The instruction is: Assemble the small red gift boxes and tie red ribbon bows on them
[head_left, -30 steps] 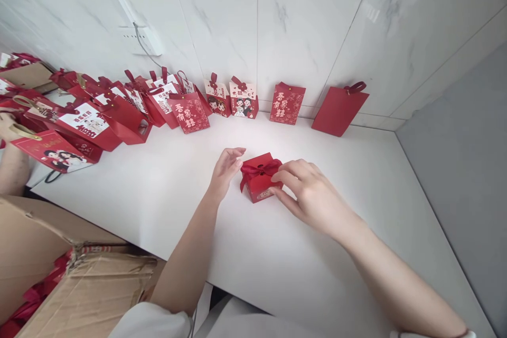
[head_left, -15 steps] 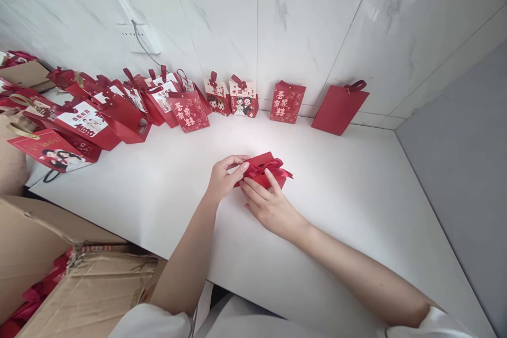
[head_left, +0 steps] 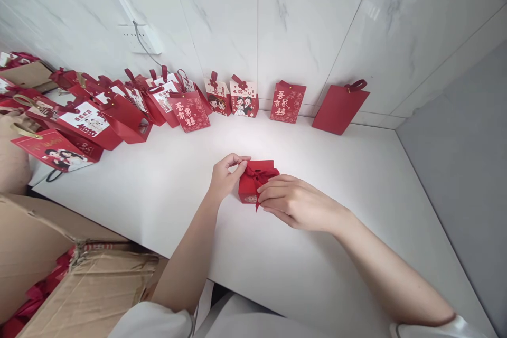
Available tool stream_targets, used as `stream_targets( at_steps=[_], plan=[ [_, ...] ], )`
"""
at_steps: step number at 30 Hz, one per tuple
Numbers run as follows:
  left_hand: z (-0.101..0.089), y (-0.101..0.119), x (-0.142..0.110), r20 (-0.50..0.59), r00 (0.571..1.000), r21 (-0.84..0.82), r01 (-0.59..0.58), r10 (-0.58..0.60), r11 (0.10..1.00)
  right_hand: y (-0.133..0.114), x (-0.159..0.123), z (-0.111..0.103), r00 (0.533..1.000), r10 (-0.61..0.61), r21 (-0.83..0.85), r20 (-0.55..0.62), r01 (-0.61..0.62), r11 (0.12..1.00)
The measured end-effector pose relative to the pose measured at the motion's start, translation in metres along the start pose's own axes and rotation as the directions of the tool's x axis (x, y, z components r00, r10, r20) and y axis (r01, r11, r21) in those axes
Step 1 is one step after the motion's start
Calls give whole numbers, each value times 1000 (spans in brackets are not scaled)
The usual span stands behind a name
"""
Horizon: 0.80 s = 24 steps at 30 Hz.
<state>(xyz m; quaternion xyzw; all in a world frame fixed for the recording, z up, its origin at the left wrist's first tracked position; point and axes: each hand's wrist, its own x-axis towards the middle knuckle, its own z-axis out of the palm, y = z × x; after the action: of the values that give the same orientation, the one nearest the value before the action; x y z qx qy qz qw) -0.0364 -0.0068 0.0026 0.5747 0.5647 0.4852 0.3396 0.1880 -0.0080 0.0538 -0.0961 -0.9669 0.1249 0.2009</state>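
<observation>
A small red gift box [head_left: 250, 186] with a dark red ribbon bow on top stands on the white table [head_left: 348, 179]. My left hand [head_left: 225, 176] grips its left upper edge, thumb and fingers pinched on the box by the ribbon. My right hand [head_left: 295, 203] lies against the box's right front side, fingers curled round it and touching the ribbon's loose tail.
A row of red paper gift bags [head_left: 190, 110] leans on the marble wall at the back, with a plain red bag [head_left: 339, 108] to the right. More bags [head_left: 79, 122] pile up at the left. An open cardboard box [head_left: 75, 285] stands at the lower left.
The box was tipped half a second ago and now stands upright, turned with a printed face toward me. My right hand shifted from under the ribbon to the box's right side.
</observation>
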Motion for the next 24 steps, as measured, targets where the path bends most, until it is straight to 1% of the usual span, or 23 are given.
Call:
stream_targets(
  at_steps=[2,3,5,7,9,11,12,13,15,16,17,18,19,20,22,24],
  plan=[
    [0,2,-1,0,1000,11,-16,16,1000,-2,-2,-6,999,21,32,42,-22,999],
    [0,3,-2,-13,999,10,-37,37,999,-3,-4,-10,998,37,47,43,-39,998],
    [1,7,-3,-53,994,-2,-95,94,996,-3,-8,-21,997,83,74,4,-83,994],
    [2,10,-5,-62,988,2,-140,139,990,1,-13,-31,983,165,96,-86,-157,983],
    [4,13,-6,-2,989,37,-151,151,988,6,-19,-38,940,292,114,-178,-275,955],
    [5,13,-6,64,988,72,-144,139,987,11,-21,-39,883,407,126,-233,-387,913],
    [5,12,-6,90,988,74,-134,127,988,13,-22,-37,867,440,129,-236,-421,898],
    [5,11,-5,106,988,66,-123,115,990,14,-21,-34,860,460,134,-224,-440,888],
    [4,10,-4,115,988,43,-107,102,993,17,-18,-25,844,507,172,-176,-481,860],
    [4,9,-4,110,989,42,-106,101,994,19,-17,-19,813,562,213,-156,-528,822],
    [5,8,-4,102,990,51,-104,98,993,22,-15,-14,760,636,272,-132,-589,761],
    [6,8,-4,93,991,67,-98,92,993,26,-13,-8,691,716,348,-98,-651,675],
    [7,8,-4,88,993,83,-88,81,993,30,-11,-2,616,786,430,-43,-699,571],
    [8,7,-5,91,994,93,-75,67,993,35,-10,3,571,819,513,51,-719,469],
    [10,7,-6,115,992,92,-55,45,994,45,-7,13,534,811,644,238,-712,280],
    [12,6,-7,141,989,81,-56,44,995,52,-6,19,531,778,716,337,-681,154]
  ],
)
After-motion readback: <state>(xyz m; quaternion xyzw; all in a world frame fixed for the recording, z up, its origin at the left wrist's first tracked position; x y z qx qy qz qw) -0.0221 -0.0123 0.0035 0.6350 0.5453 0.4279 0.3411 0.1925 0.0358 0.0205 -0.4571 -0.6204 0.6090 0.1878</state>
